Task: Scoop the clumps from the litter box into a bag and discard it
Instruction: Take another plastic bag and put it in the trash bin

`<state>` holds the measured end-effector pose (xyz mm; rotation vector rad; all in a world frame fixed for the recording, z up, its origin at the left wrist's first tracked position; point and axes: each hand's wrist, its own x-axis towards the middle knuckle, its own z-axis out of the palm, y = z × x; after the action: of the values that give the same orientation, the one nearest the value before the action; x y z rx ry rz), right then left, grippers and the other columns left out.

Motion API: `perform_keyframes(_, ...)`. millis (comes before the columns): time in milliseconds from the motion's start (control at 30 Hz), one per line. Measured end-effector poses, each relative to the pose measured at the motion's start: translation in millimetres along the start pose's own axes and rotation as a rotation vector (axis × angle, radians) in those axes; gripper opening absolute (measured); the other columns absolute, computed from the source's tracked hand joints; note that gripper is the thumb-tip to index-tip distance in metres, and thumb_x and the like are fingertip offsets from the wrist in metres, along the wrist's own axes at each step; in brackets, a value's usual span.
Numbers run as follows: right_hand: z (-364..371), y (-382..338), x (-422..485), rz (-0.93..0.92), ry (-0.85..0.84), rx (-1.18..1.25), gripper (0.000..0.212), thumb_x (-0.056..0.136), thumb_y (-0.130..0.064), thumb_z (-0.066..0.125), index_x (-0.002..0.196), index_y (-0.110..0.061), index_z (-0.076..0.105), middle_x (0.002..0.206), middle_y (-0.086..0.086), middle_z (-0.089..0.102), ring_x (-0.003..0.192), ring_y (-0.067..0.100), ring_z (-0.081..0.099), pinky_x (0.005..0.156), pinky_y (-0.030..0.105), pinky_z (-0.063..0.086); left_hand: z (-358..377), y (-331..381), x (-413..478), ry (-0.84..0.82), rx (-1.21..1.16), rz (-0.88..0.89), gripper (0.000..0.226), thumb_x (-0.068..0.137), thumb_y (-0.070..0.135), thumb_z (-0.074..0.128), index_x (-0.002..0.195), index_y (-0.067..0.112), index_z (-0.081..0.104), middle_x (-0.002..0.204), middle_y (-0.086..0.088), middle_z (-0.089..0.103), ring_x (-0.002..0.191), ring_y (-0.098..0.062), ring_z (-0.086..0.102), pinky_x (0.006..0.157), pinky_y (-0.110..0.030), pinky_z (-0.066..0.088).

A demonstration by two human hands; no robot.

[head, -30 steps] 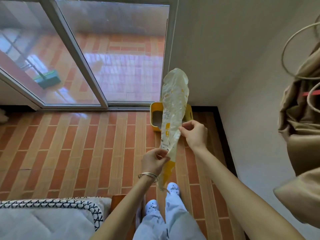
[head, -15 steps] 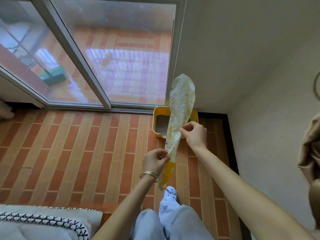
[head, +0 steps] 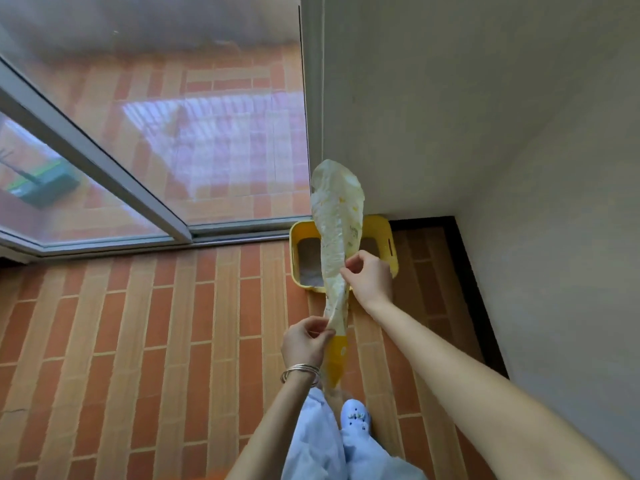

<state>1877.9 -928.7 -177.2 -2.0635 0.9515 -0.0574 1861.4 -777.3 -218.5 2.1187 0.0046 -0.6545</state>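
Both hands pinch the thin, crinkled translucent plastic bag with yellow print: left hand low, right hand higher, probably to open it. The yellow plastic litter box sits behind, in the corner.

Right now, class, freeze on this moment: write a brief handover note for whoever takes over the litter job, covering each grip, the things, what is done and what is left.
Left grip: pinches the plastic bag near its yellow lower end.
Right grip: pinches the bag's edge higher up; the bag stands upright, flat, seemingly empty.
Litter box: yellow, on the tiled floor in the corner beside the glass door, grey litter inside.
Done: bag in hand, nothing more that shows.
Left: open the bag, scoop the clumps in, discard it. No scoop is in view.
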Motion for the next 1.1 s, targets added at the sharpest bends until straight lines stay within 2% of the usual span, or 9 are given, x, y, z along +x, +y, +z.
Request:
perform_keyframes(100,27,23,28,0.054,0.007,0.010,0.009,0.084,-0.020,0.067,0.088,-0.011,0.066,0.090,0.002,0.068,0.077,0.010,0.055,0.063,0.018,0.036,16,-19,38,-0.034,0.001,-0.039,0.013,0.069,0.014,0.080,0.079,0.021,0.074,0.072,0.006,0.069,0.070,-0.009,0.064,0.071,-0.032,0.055)
perform_keyframes(200,52,52,58,0.056,-0.010,0.027,0.009,0.083,-0.019,0.067,0.087,-0.011,0.066,0.088,0.002,0.068,0.076,0.011,0.056,0.061,0.017,0.037,35,-41,74,-0.057,0.017,-0.058,0.014,0.068,0.014,0.080,0.079,0.021,0.074,0.071,0.006,0.069,0.070,-0.009,0.064,0.071,-0.031,0.054)
perform_keyframes(333,79,93,84,0.065,-0.077,0.086,0.013,0.083,-0.018,0.068,0.094,-0.011,0.069,0.090,0.000,0.069,0.083,0.010,0.062,0.070,0.016,0.043,56,-69,113,-0.095,0.045,-0.093,0.017,0.067,0.016,0.081,0.082,0.016,0.075,0.073,0.001,0.070,0.073,-0.014,0.066,0.071,-0.029,0.053)
perform_keyframes(467,99,136,82,0.094,-0.131,0.120,0.020,0.084,-0.017,0.067,0.103,-0.014,0.070,0.094,-0.003,0.070,0.085,0.007,0.063,0.070,0.008,0.044,76,-94,150,-0.123,0.048,-0.148,0.018,0.066,0.017,0.082,0.083,0.016,0.075,0.076,-0.001,0.072,0.076,-0.017,0.067,0.074,-0.034,0.054)
perform_keyframes(600,121,184,57,0.127,-0.195,0.149,0.022,0.081,-0.007,0.069,0.102,-0.011,0.071,0.095,-0.002,0.069,0.086,0.005,0.062,0.074,0.003,0.044,97,-115,176,-0.145,-0.008,-0.214,0.018,0.065,0.019,0.083,0.075,0.028,0.072,0.073,0.005,0.071,0.074,-0.015,0.068,0.076,-0.041,0.056)
perform_keyframes(700,138,212,34,0.177,-0.290,0.216,0.028,0.076,-0.002,0.072,0.104,-0.006,0.069,0.099,0.002,0.067,0.090,0.009,0.063,0.077,0.004,0.046,107,-121,185,-0.152,-0.051,-0.256,0.018,0.066,0.018,0.083,0.079,0.022,0.073,0.075,0.002,0.071,0.074,-0.017,0.067,0.078,-0.044,0.056)
perform_keyframes(833,156,232,14,0.190,-0.419,0.205,0.045,0.071,-0.008,0.079,0.114,-0.009,0.064,0.112,0.001,0.060,0.102,0.011,0.058,0.083,0.008,0.045,117,-124,193,-0.144,-0.118,-0.304,0.019,0.064,0.017,0.084,0.074,0.026,0.071,0.073,0.000,0.071,0.072,-0.020,0.067,0.079,-0.047,0.055)
perform_keyframes(933,161,235,13,0.187,-0.392,0.177,0.051,0.070,-0.012,0.079,0.118,-0.014,0.061,0.116,-0.002,0.055,0.104,0.009,0.054,0.086,0.013,0.045,123,-124,195,-0.134,-0.156,-0.338,0.020,0.064,0.014,0.083,0.068,0.028,0.070,0.074,-0.002,0.071,0.079,-0.026,0.069,0.079,-0.047,0.055)
perform_keyframes(1100,157,230,19,0.230,-0.461,0.231,0.041,0.079,0.000,0.065,0.118,-0.009,0.059,0.117,0.003,0.054,0.103,0.009,0.054,0.081,0.009,0.046,126,-122,197,-0.143,-0.208,-0.379,0.020,0.064,0.011,0.083,0.068,0.026,0.071,0.074,-0.001,0.069,0.084,-0.027,0.069,0.082,-0.047,0.055)
